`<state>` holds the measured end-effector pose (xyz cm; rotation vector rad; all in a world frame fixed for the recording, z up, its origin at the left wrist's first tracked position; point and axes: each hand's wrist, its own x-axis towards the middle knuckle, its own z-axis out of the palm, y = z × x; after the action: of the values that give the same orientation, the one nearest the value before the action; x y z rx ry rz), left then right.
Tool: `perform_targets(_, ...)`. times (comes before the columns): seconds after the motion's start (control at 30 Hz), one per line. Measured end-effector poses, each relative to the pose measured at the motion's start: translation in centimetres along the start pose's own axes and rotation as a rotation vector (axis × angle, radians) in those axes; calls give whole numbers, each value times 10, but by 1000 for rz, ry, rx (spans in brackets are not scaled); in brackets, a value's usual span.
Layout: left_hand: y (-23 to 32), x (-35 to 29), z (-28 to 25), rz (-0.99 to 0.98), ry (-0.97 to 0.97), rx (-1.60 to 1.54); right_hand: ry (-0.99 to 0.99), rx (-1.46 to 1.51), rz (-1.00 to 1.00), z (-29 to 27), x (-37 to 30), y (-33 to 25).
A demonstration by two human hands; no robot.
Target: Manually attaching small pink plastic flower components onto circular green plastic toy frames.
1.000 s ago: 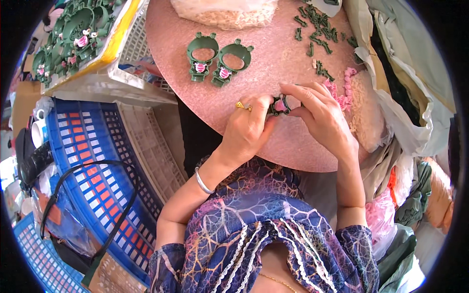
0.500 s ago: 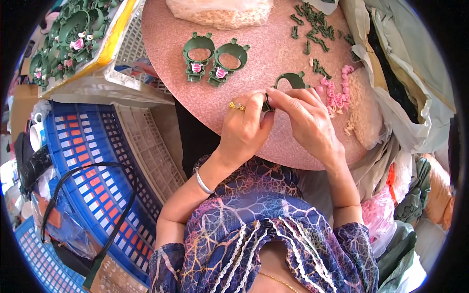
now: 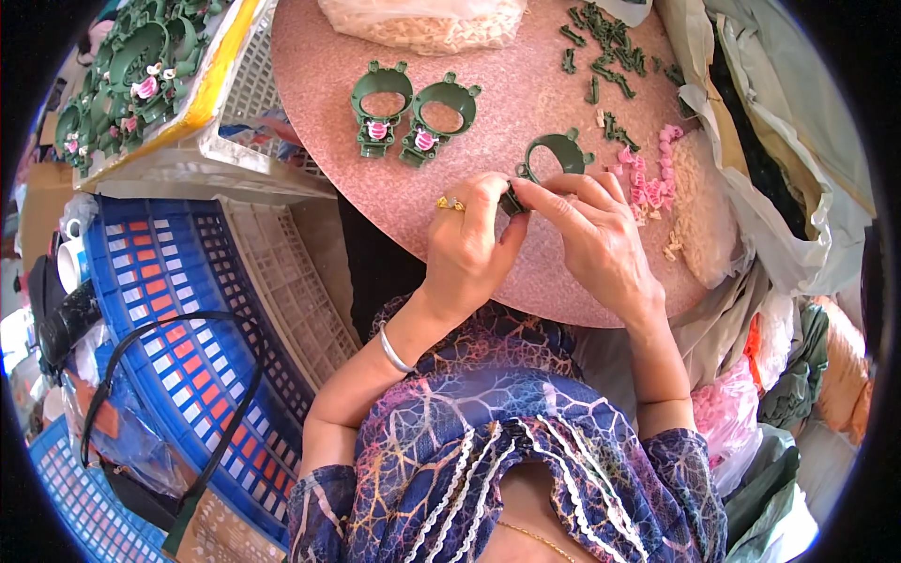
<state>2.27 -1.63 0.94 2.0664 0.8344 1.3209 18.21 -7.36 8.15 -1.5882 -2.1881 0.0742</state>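
Pinches a dark-green, ring-topped plastic piece (image 3: 569,148) in nearly closed left hand (image 3: 463,235) and right hand (image 3: 601,246). Works over a round, speckled-pink worktop (image 3: 404,208), near two similar pieces (image 3: 452,96).

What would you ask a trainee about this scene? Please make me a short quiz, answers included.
1. Which thing are the fingers of the left hand and right hand gripping? A) a blue basket; B) a green ringed piece; C) a clear bag.
2. How many ringed pieces with pink-and-white fronts sit on the pink table?
3. True or false: the loose pink parts lie nearer the left hand than the right.

Key: 1. B; 2. Two; 3. False, they lie nearer the right hand.
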Motion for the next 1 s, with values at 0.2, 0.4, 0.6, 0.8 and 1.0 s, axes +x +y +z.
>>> perform_targets(0.2,-2,-2,-1,2,-68,1,-62,102,128,8,0,-2)
perform_targets(0.4,-7,0,1,-18,-38,24,75,127,215,5,0,9)
perform_targets(0.6,-11,5,1,-27,-32,120,114,48,152,9,8,1)
perform_targets(0.8,-24,24,-15,-63,-37,393,344,-87,370,-10,15,82)
perform_targets(1.0,-38,40,-10,-24,-25,455,329,106,636,-15,28,211)
